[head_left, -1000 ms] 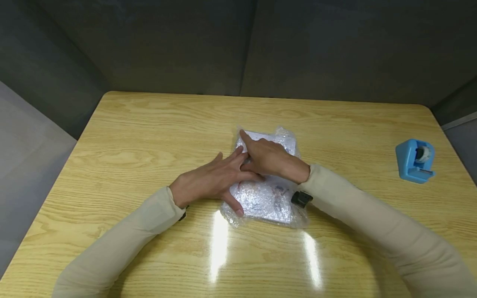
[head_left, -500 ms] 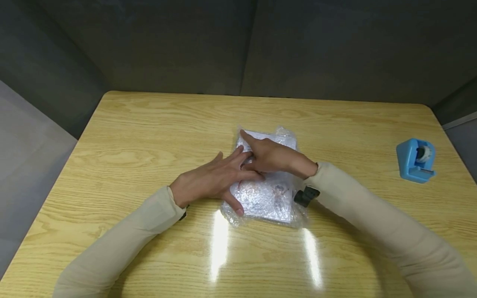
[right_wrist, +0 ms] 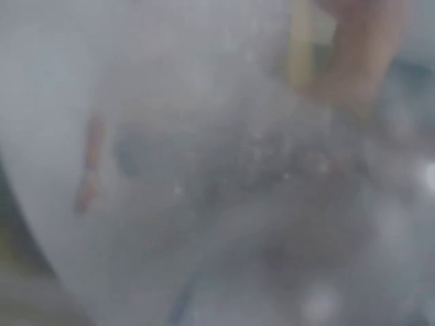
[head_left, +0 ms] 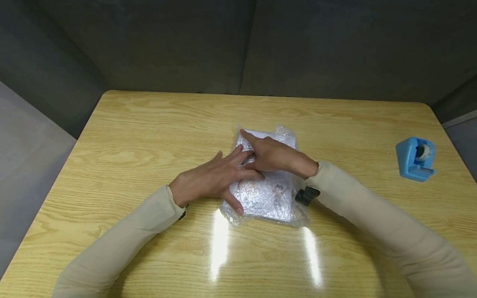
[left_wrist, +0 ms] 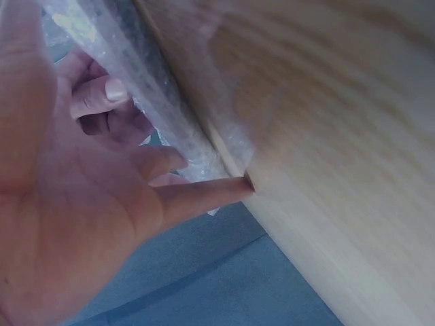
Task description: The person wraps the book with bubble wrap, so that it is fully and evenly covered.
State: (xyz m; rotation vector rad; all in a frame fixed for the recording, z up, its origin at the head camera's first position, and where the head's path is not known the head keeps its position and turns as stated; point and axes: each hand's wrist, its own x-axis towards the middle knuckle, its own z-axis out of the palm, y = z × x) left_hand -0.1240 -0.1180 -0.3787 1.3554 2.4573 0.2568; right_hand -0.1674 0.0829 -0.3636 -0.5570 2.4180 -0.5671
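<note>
A flat rectangular package in clear bubble wrap (head_left: 262,200) lies mid-table in the head view, with a faint printed picture showing through. My left hand (head_left: 212,179) rests over its left side, fingers spread and thumb near its front left corner. Just beyond, my right hand (head_left: 277,155) lies on the far half, index finger stretched to the far left corner. Its remaining fingers are partly hidden. The left wrist view shows the left hand (left_wrist: 81,197) beside the wrap's edge (left_wrist: 163,102), its little finger touching the table. Blurred wrap (right_wrist: 224,190) fills most of the right wrist view.
A blue tape dispenser (head_left: 415,160) with a roll in it stands at the right of the wooden table (head_left: 156,124). Dark panels (head_left: 179,45) rise behind the table. A black wrist camera (head_left: 307,195) sits under the right cuff, near the package.
Over the second, the right wrist has shifted slightly right and its camera has turned, while the right index fingertip stays at the far left corner. The left hand and package look still.
</note>
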